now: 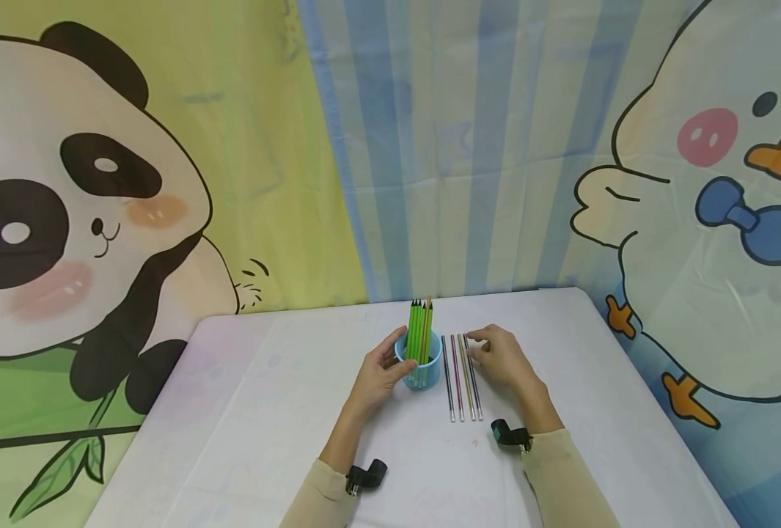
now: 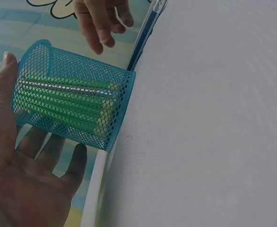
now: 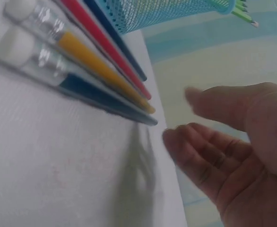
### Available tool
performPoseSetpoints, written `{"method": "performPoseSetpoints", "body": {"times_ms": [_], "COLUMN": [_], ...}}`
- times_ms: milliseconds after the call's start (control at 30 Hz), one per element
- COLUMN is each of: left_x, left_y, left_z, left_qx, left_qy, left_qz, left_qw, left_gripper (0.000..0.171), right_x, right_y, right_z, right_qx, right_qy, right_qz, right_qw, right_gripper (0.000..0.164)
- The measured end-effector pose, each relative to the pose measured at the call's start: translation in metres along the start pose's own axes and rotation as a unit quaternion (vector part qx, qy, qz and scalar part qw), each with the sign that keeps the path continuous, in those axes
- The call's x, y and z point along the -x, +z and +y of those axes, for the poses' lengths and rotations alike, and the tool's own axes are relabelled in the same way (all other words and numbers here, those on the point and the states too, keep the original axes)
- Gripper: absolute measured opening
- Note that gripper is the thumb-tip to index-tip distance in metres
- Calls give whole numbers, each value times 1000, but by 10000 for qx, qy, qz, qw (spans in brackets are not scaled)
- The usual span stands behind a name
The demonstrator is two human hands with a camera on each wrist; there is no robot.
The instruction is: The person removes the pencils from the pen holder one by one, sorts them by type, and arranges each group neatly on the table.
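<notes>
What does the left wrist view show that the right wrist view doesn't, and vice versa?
Only the left wrist view: the left hand and the full height of the cup.
Only the right wrist view: the red pencil, the yellow pencil and the green pencils poking past the rim.
Both: part of the cup, green pencils, a blue pencil, the right hand and the table.

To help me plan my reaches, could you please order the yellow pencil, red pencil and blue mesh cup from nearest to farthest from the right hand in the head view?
1. Yellow pencil: second from the right in the row.
2. Red pencil: just left of it.
3. Blue mesh cup: left of both.
</notes>
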State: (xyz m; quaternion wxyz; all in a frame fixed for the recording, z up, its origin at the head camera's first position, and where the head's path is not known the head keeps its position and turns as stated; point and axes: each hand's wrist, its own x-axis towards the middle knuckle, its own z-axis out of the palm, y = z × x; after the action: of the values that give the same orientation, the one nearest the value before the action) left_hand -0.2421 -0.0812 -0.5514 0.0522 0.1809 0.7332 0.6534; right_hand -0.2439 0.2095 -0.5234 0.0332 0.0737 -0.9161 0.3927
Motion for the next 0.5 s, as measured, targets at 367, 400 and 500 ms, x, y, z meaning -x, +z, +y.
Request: {"method": "performPoseSetpoints", "body": {"times_ms": [367, 400, 500], "left_x": [0, 1, 1], "left_y": [1, 1, 1], "left_z": [1, 1, 2], "left_qx": [37, 29, 15], "left_qy": [-18, -30, -41], "left_qz": [26, 25, 12], "left_qw": [10000, 10000, 10000], "left_gripper": [74, 74, 75], "right_x": [4, 5, 5], "right_y": [-10, -10, -11], "right_z": [-25, -26, -30], "right_qx": [-610, -624, -635], "right_qy": [-418, -481, -651], "right_qz": [622, 662, 740], "right_qw": [9953, 9947, 9931], "right_gripper": [41, 41, 40]}}
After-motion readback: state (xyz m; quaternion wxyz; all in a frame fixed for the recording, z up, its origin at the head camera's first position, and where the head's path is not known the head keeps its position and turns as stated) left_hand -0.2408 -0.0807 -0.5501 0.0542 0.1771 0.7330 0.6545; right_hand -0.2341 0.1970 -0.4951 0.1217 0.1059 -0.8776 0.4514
